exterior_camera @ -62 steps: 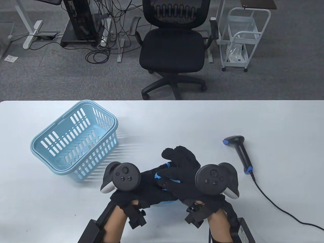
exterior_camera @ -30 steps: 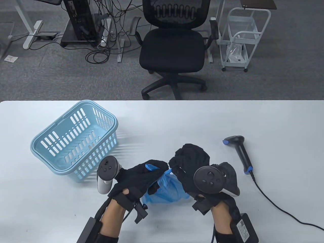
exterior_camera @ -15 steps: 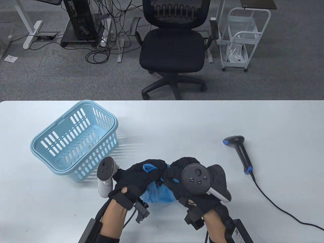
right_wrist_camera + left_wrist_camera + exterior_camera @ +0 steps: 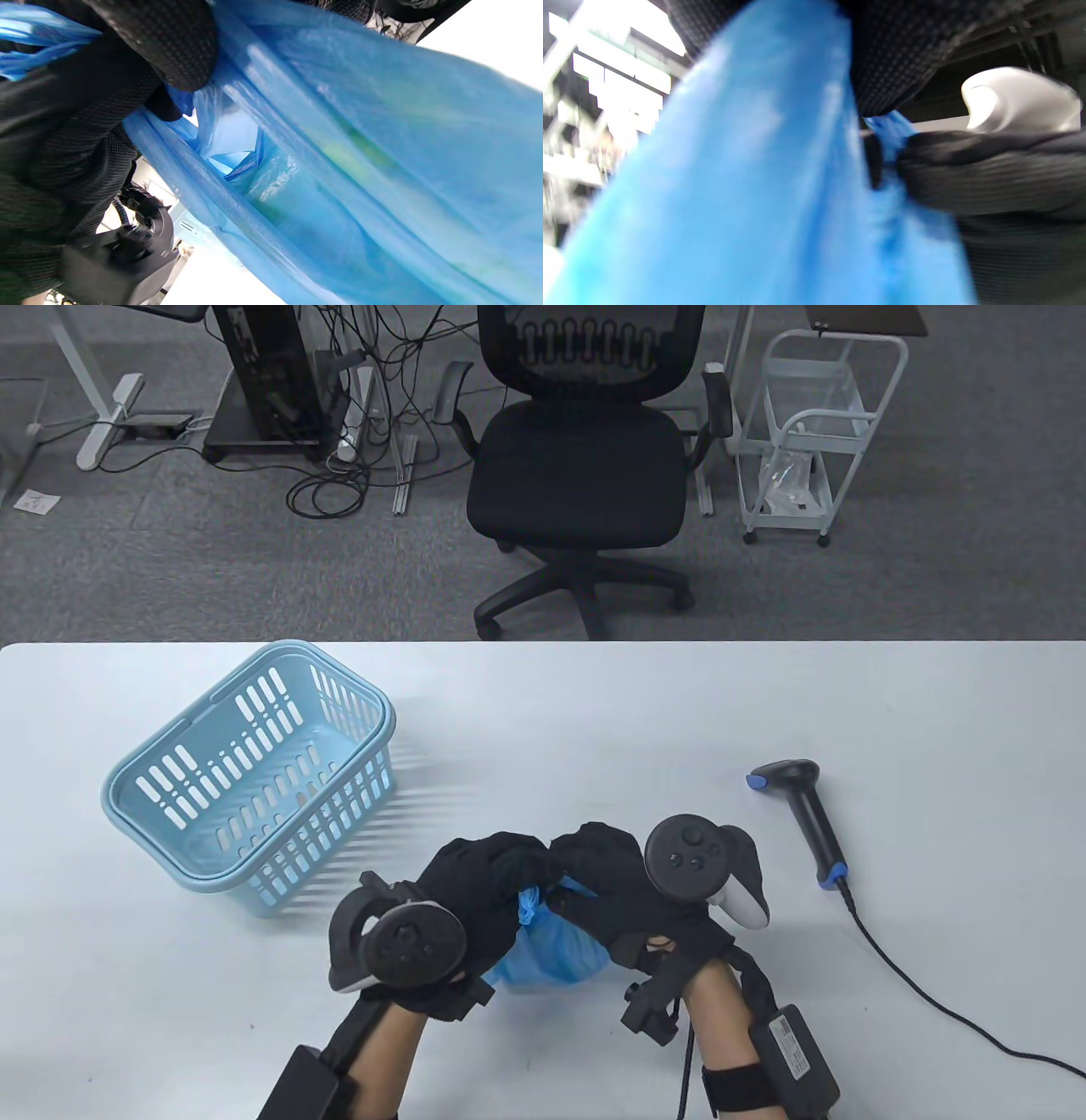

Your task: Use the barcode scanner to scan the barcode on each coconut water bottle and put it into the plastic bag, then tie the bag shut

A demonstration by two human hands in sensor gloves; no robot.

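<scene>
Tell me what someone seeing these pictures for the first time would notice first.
Two black-gloved hands, the left hand and right hand, meet at the table's near edge, both gripping the gathered top of a blue plastic bag. Left of them sits a light blue basket; right lies a black barcode scanner.

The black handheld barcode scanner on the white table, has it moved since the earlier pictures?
No. The black handheld barcode scanner lies at the same spot on the white table, equally far from the light blue plastic basket.
</scene>
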